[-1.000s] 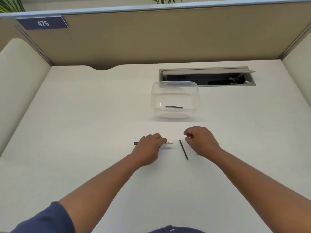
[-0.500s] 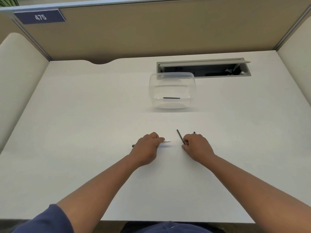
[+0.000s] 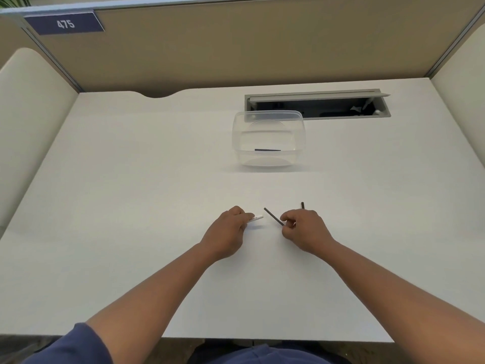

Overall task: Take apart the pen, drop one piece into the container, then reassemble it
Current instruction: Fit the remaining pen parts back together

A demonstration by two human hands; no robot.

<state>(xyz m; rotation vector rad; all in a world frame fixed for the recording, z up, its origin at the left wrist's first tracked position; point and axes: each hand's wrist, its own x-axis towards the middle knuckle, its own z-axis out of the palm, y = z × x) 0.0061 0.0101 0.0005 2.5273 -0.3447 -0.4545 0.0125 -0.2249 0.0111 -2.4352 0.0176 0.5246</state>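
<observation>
White desk (image 3: 131,206) carries everything. At its centre, the left hand (image 3: 225,233) curls its fingers around a white pen barrel (image 3: 256,218) whose tip points toward 3 o'clock. Just beside it, the right hand (image 3: 304,231) pinches a thin dark refill (image 3: 273,216) angled toward 10 o'clock. At 12 o'clock, a clear container (image 3: 267,137) holds one dark pen piece (image 3: 267,150).

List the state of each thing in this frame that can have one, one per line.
Pen: apart, in separate pieces.
White barrel: held in left hand, low over the desk.
Thin dark rod: pinched in right hand, tilted.
Short dark piece: behind the right hand, partly hidden.
Clear container: open, upright, one dark piece lying inside.
Desk cable hatch: lid raised.
</observation>
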